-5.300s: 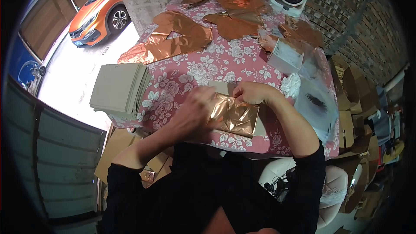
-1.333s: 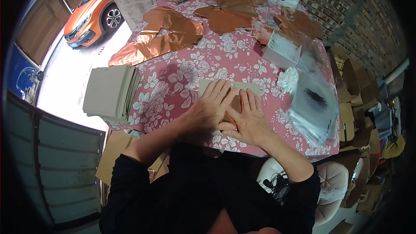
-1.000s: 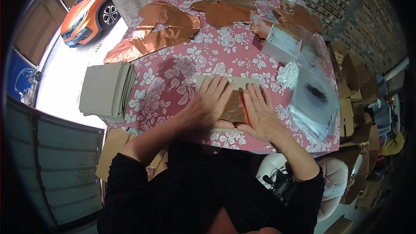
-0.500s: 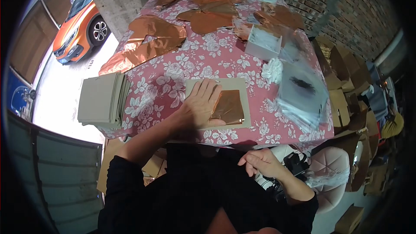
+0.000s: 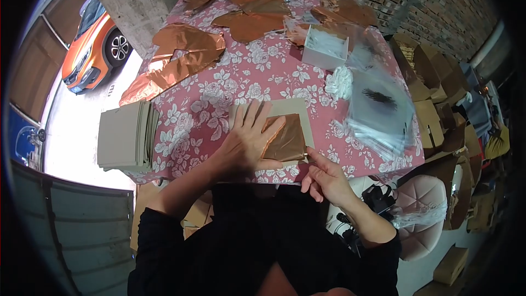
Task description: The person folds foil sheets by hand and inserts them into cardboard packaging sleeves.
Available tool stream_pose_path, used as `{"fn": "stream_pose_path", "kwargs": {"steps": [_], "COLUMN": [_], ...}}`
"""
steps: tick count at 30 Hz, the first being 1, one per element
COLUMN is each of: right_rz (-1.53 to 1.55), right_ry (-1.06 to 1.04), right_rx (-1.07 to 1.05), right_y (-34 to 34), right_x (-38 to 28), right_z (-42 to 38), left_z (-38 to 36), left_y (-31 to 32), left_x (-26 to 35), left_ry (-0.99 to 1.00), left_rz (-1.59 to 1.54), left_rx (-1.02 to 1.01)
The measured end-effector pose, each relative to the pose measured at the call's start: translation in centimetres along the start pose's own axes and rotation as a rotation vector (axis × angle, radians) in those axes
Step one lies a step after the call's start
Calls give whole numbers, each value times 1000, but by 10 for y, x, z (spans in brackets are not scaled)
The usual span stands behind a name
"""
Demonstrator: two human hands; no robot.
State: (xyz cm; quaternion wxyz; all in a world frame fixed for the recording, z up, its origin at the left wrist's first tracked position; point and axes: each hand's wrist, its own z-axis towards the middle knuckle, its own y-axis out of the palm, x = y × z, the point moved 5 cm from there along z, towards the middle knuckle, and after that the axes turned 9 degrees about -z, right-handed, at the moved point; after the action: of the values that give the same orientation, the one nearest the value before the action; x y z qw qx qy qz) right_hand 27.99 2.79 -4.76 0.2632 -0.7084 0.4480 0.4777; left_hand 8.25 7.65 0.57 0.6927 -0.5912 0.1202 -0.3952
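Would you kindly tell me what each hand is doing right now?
Left hand: open, flat on the foil and card.
Right hand: fingers pinch the card's near edge.

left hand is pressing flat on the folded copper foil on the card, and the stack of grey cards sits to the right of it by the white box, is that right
Not quite. The left hand does press flat on the folded copper foil lying on the card, but the stack of grey cards sits to the left of it, at the table's edge, far from the white box. The head view shows it.
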Motion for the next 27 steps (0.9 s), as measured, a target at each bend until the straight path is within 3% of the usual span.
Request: {"fn": "stream_pose_path", "kwargs": {"steps": [6,15,22,25,27], "right_rz": [60,88,72,59,63], "right_ry": [45,69,69,-10,-27], "right_rx": [-54,-95,-70,-3,-64], "right_y": [0,0,-4,-11,-16], "right_x": [-4,-3,-6,-9,0], "right_z": [5,9,6,-5,-14], "left_z": [0,4,4,2,1], "left_y": [9,12,4,9,13], "left_x": [-9,-5,0,-2,-5], "left_ry": [44,144,103,35,48], "left_rz": [-152,-92,-67,-87,-71], "left_rx": [72,5,-21,-121,-109]}}
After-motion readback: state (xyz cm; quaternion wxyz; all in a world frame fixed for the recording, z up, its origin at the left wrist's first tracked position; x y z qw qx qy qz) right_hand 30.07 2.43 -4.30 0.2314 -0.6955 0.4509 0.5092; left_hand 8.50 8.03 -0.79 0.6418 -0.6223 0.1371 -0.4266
